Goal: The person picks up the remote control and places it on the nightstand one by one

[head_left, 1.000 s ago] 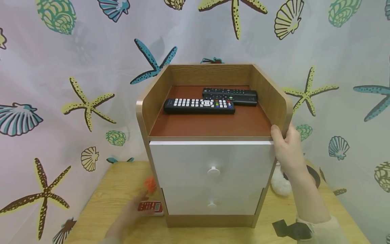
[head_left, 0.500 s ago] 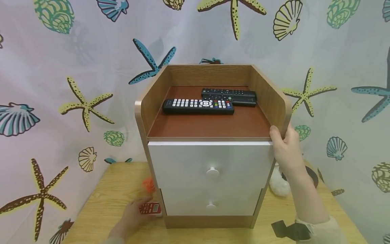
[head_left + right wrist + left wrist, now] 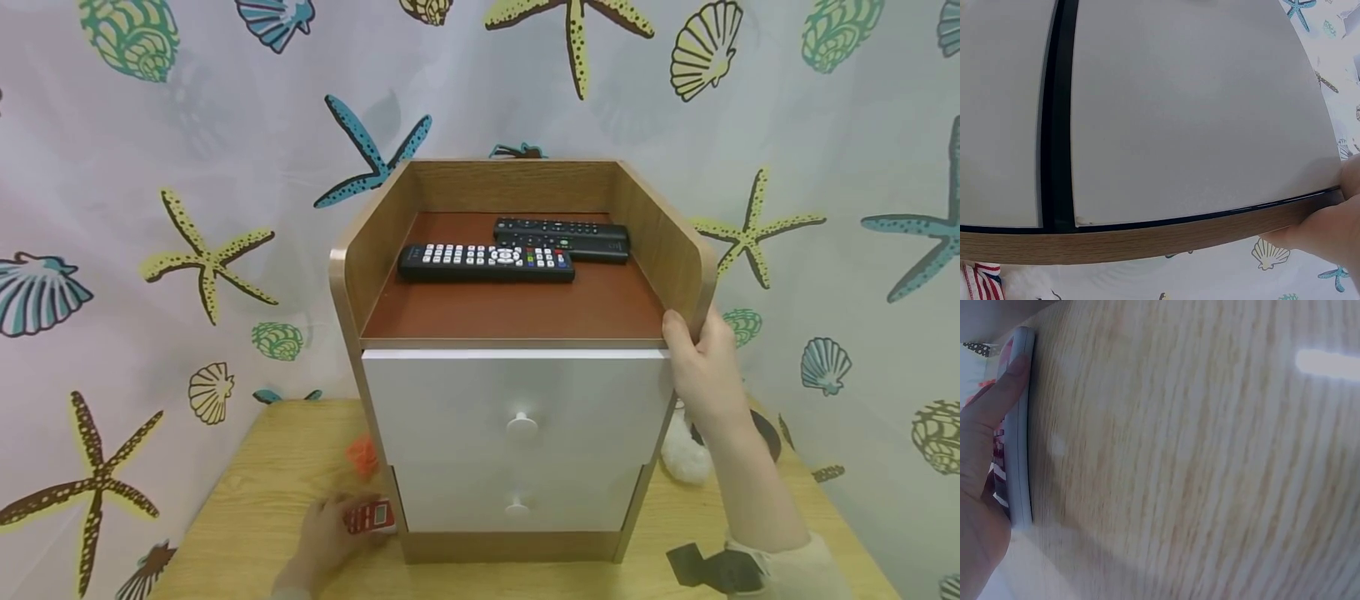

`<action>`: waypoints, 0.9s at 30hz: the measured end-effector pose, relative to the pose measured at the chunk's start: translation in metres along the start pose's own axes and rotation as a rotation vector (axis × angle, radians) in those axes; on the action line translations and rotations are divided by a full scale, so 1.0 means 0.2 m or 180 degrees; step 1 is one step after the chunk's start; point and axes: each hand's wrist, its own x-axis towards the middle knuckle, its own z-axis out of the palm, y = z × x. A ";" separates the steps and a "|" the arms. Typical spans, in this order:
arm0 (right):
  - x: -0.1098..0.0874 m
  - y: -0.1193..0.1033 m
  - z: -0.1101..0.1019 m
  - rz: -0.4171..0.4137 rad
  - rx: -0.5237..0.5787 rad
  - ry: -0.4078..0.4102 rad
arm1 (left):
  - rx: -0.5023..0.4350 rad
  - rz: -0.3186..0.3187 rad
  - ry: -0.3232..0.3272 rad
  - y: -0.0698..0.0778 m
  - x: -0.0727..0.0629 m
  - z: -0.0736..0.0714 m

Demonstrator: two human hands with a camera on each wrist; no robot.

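On the tabletop left of the small two-drawer cabinet (image 3: 513,547) lies a red calculator (image 3: 380,514) with a grey display. My left hand (image 3: 324,535) holds it from the left end. In the left wrist view the thumb (image 3: 1005,390) presses along the grey side edge of the calculator (image 3: 1019,450), and the other fingers reach over to its far side, mostly hidden. My right hand (image 3: 703,360) grips the front edge of the cabinet's right side panel, thumb inward. The right wrist view shows this hand (image 3: 1329,231) at the wooden edge beside the white drawer front (image 3: 1197,119).
Three black remotes, one in front (image 3: 486,262), lie on the cabinet's brown top. An orange crumpled item (image 3: 363,456) sits behind the calculator. Right of the cabinet are a white fluffy thing (image 3: 686,457) and a dark round object (image 3: 767,435). Patterned curtains surround the wooden table (image 3: 247,500).
My left hand has gone from a blurred reach at the calculator to holding it, and the calculator is turned slightly. My right hand keeps its grip on the side panel.
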 end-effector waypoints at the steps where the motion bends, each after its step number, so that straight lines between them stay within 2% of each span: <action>1: 0.00 0.00 0.00 0.0006 0.0005 -0.0005 | 0.0040 0.0020 0.0050 0.01 0.00 0.00; 4: 0.00 0.00 0.00 0.0012 0.0022 -0.0013 | 0.0120 0.0016 0.0140 0.03 -0.02 0.01; 9: -0.01 -0.01 0.00 0.0001 0.0021 -0.0002 | 0.0123 -0.0047 0.0171 0.02 -0.02 0.03; 16: 0.00 0.00 0.00 0.0041 0.0005 0.0001 | 0.0107 -0.0107 0.0071 0.00 -0.02 0.03; 21: 0.00 0.00 0.00 0.0036 -0.0006 0.0016 | 0.0107 -0.0217 0.0052 0.02 -0.03 0.01; 27: 0.00 0.00 0.00 0.0015 0.0008 0.0006 | 0.0060 -0.0367 -0.0073 0.04 -0.04 0.00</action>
